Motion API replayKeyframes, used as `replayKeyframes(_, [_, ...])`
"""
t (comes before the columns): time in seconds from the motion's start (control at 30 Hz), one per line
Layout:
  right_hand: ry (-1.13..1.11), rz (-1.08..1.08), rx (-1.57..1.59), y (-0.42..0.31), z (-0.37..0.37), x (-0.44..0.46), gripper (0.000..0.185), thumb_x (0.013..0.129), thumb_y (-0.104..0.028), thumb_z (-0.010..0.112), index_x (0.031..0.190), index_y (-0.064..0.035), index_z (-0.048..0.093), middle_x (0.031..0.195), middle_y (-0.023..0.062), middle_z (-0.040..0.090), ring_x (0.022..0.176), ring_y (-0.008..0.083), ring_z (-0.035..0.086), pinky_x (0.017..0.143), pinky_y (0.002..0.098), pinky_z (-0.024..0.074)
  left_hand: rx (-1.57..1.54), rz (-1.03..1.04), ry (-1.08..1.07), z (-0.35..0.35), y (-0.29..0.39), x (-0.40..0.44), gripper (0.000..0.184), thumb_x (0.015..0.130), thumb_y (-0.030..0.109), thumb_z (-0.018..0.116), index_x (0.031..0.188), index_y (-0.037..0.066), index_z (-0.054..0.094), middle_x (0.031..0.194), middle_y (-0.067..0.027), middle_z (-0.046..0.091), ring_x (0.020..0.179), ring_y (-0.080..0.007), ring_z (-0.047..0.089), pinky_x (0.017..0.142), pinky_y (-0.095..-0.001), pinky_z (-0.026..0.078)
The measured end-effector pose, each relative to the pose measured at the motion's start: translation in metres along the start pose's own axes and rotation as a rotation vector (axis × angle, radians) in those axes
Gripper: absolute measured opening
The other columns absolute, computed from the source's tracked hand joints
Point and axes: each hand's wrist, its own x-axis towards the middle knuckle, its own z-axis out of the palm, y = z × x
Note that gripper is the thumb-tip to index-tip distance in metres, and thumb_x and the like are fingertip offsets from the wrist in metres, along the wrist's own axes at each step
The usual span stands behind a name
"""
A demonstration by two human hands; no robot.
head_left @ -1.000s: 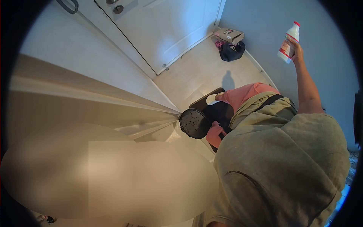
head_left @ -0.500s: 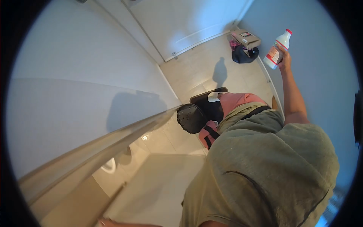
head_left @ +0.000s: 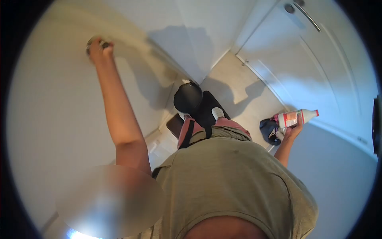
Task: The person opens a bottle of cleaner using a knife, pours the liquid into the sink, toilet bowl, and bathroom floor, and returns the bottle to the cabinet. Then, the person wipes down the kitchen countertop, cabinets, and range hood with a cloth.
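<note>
My right hand (head_left: pixel 293 130) is closed around a white plastic bottle (head_left: pixel 309 115) with a red cap and a red-and-white label. The bottle lies nearly on its side in the air, its cap toward the right. On the left, my outstretched left hand (head_left: pixel 100 51) is closed on a door handle (head_left: pixel 105 45) set in a pale door (head_left: pixel 59 87). The fingers cover much of the handle, and its shape is partly blurred.
Below me are a dark mat (head_left: pixel 205 113) under my feet and a round black object (head_left: pixel 188 98) against the wall. A dark bag (head_left: pixel 269 131) lies on the floor near the right wall. A white door (head_left: pixel 318 67) with a lever handle (head_left: pixel 307 16) stands at upper right.
My view has turned left. My left hand has come up from the bottom edge onto the door handle. The bottle, still in my right hand, has tipped from upright to nearly level.
</note>
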Motion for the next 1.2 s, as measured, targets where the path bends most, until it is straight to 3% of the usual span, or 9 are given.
replayKeyframes(0.1, [-0.071,0.066,-0.005,-0.003,0.011,0.013,0.034,0.082,-0.013,0.066,0.109,0.0030,0.054,0.098,0.0135,0.063,0.088,0.0256,0.064,0.080,0.0409,0.0543,-0.030,-0.193,0.099,0.010,-0.002,-0.068,0.042,0.071,-0.004,0.065,0.107,0.010,0.048,0.098,-0.0135,0.055,0.086,-0.0318,0.055,0.063,-0.0474,0.045])
replayKeyframes(0.17, [-0.073,0.108,0.007,-0.007,0.015,0.010,0.034,0.081,-0.013,0.066,0.109,0.0023,0.054,0.097,0.0129,0.063,0.087,0.0250,0.064,0.079,0.0406,0.0546,-0.090,-0.304,-0.021,0.002,0.005,-0.104,0.044,0.070,-0.004,0.065,0.109,0.007,0.046,0.093,-0.0150,0.053,0.084,-0.0319,0.053,0.068,-0.0474,0.045])
replayKeyframes(0.23, [-0.115,0.171,0.012,-0.010,0.020,0.014,0.036,0.080,-0.012,0.067,0.110,0.0017,0.054,0.098,0.0126,0.063,0.087,0.0248,0.064,0.079,0.0410,0.0547,-0.288,-0.437,0.002,0.013,0.005,-0.141,0.040,0.072,-0.004,0.062,0.108,0.003,0.046,0.098,-0.0152,0.050,0.088,-0.0287,0.049,0.071,-0.0426,0.043])
replayKeyframes(0.4, [-0.205,0.172,-0.019,-0.013,0.027,0.007,0.035,0.082,-0.013,0.066,0.111,0.0011,0.055,0.098,0.0112,0.063,0.089,0.0236,0.063,0.082,0.0380,0.0533,-0.894,-0.649,-0.226,0.006,-0.015,-0.179,0.036,0.065,0.000,0.057,0.098,-0.003,0.043,0.083,-0.0139,0.048,0.075,-0.0242,0.048,0.063,-0.0333,0.040])
replayKeyframes(0.5, [-0.295,0.235,0.004,-0.015,0.028,0.002,0.033,0.082,-0.013,0.065,0.111,0.0009,0.056,0.098,0.0107,0.063,0.090,0.0228,0.063,0.083,0.0367,0.0521,-1.035,-0.705,-0.281,0.010,-0.026,-0.200,0.036,0.063,0.001,0.057,0.097,0.000,0.045,0.080,-0.0120,0.050,0.074,-0.0230,0.048,0.060,-0.0323,0.040])
replayKeyframes(0.8, [-0.527,0.253,-0.114,-0.037,0.038,-0.010,0.045,0.079,-0.011,0.065,0.120,-0.0022,0.050,0.103,0.0076,0.061,0.091,0.0199,0.061,0.082,0.0347,0.0509,-1.126,-0.700,-0.475,0.006,-0.042,-0.260,0.027,0.066,0.004,0.059,0.089,-0.004,0.049,0.082,-0.0120,0.049,0.071,-0.0204,0.046,0.060,-0.0293,0.039])
replayKeyframes(0.9, [-0.571,0.248,-0.143,-0.040,0.042,-0.009,0.046,0.079,-0.012,0.066,0.121,-0.0022,0.050,0.105,0.0077,0.060,0.095,0.0199,0.060,0.084,0.0351,0.0496,-1.112,-0.665,-0.427,0.004,-0.049,-0.279,0.024,0.068,0.003,0.058,0.088,-0.005,0.049,0.082,-0.0119,0.048,0.071,-0.0204,0.046,0.060,-0.0297,0.039])
replayKeyframes(1.17, [-0.763,0.308,-0.161,-0.051,0.049,-0.004,0.050,0.076,-0.010,0.067,0.122,-0.0015,0.049,0.107,0.0074,0.058,0.099,0.0213,0.058,0.088,0.0352,0.0467,-1.017,-0.653,-0.484,-0.001,-0.057,-0.319,0.026,0.069,0.010,0.058,0.090,-0.002,0.049,0.077,-0.0106,0.050,0.071,-0.0206,0.048,0.057,-0.0300,0.039])
replayKeyframes(1.2, [-0.760,0.335,-0.166,-0.051,0.048,-0.002,0.050,0.076,-0.008,0.066,0.122,-0.0012,0.049,0.107,0.0077,0.058,0.099,0.0212,0.057,0.089,0.0355,0.0461,-1.018,-0.619,-0.495,0.000,-0.057,-0.323,0.027,0.072,0.004,0.060,0.095,-0.003,0.047,0.084,-0.0118,0.048,0.075,-0.0208,0.047,0.060,-0.0302,0.038])
